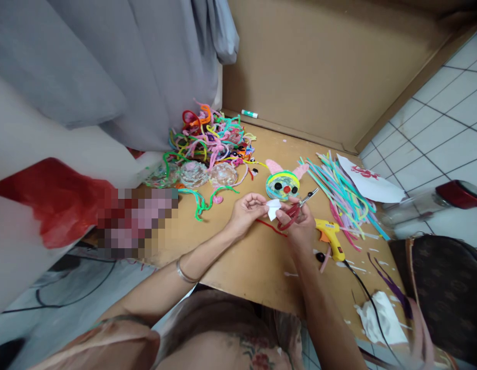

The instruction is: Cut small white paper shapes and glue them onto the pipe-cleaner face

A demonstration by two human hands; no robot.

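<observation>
My left hand (250,211) pinches the left edge of a small white paper piece (273,209) above the table. Red-handled scissors (290,215) sit in my right hand (302,221), their blades pointing up and to the right; fingers of this hand also touch the paper. Just beyond the hands lies a round face (283,184) with pink ears, black eyes and a red nose. A red pipe cleaner (272,227) lies on the table below the paper.
A yellow glue gun (330,239) with a black cord lies right of my right hand. Pipe cleaners (340,190) are spread behind it. A tangled colourful pile (211,141) stands at the back left. A brown bag (446,293) and crumpled tissue (382,317) are at the right.
</observation>
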